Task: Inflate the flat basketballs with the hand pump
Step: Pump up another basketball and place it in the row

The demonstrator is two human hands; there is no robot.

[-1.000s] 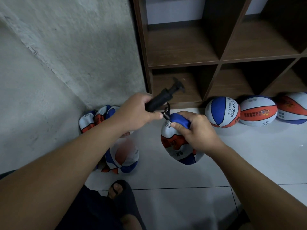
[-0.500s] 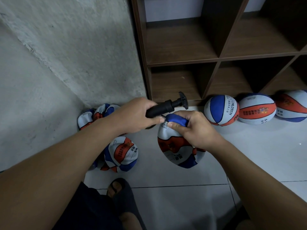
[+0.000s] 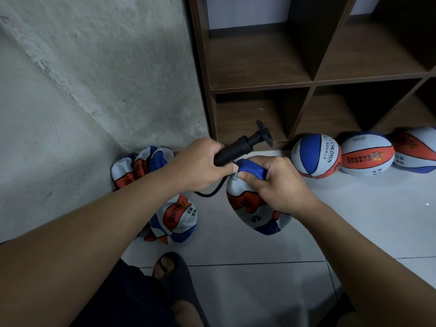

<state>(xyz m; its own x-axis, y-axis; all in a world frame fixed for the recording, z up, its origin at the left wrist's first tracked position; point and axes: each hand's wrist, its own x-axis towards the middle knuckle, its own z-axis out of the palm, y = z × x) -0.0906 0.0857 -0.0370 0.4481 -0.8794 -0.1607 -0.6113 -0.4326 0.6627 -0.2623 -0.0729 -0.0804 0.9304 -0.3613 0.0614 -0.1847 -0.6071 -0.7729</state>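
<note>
1. Foreground: a foot in a dark open-toed sandal (image 3: pixel 173 277) rests on the pale, glossy floor tiles (image 3: pixel 259 291); a dark grout line crosses just beyond the toes.
2. Left hand (image 3: pixel 200 165): fingers curled tightly round the lower barrel of the hand pump (image 3: pixel 238 149), a matt black plastic cylinder tilted up and to the right. Its T-shaped handle (image 3: pixel 264 133) sits close against the barrel. A thin black rubber hose (image 3: pixel 212 193) loops from beneath the hand toward the ball.
3. Right hand (image 3: pixel 276 182): thumb and curled fingers pinch a crumpled blue fold at the top of the held flat basketball (image 3: pixel 252 208). This ball hangs limp between the two hands, above the floor; its skin is creased, with white, orange and blue panels and printed characters. The needle's seat is hidden by the fingers.
4. Left of it, on the floor, lies a second deflated ball (image 3: pixel 175 219), collapsed and wrinkled. Further back, against the rough grey plastered wall (image 3: pixel 94 79), lie more flattened balls (image 3: pixel 139 166).
5. Background: three round, taut inflated balls (image 3: pixel 316 155) stand in a row, the nearest printed "CHILDREN", before a dark wood-grain cubby shelf (image 3: pixel 259 67) with square open compartments.
</note>
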